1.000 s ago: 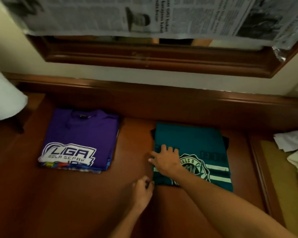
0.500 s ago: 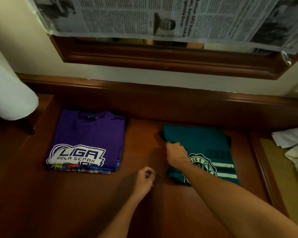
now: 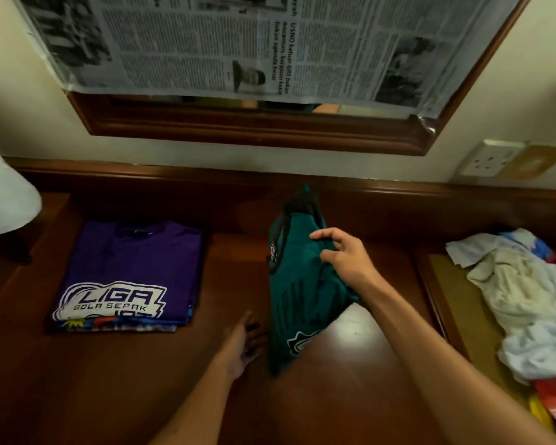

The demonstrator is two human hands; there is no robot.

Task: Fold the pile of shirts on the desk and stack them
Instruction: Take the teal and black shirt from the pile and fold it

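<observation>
The right hand (image 3: 345,258) grips the folded green shirt (image 3: 299,297) with curled fingers and holds it tilted above the desk (image 3: 350,364), to the right of the purple shirt (image 3: 132,264). That purple shirt lies on top of a small stack. The left hand (image 3: 243,342) is just left of the green shirt's lower edge, its fingers straight and apart, and the pile of unfolded clothes (image 3: 523,300) lies far to the right.

The right hand (image 3: 347,261) grips a folded green shirt (image 3: 299,303) lifted on edge over the desk (image 3: 350,396); the left hand (image 3: 243,342) reaches beneath it, beside a purple-topped stack (image 3: 126,277).
</observation>
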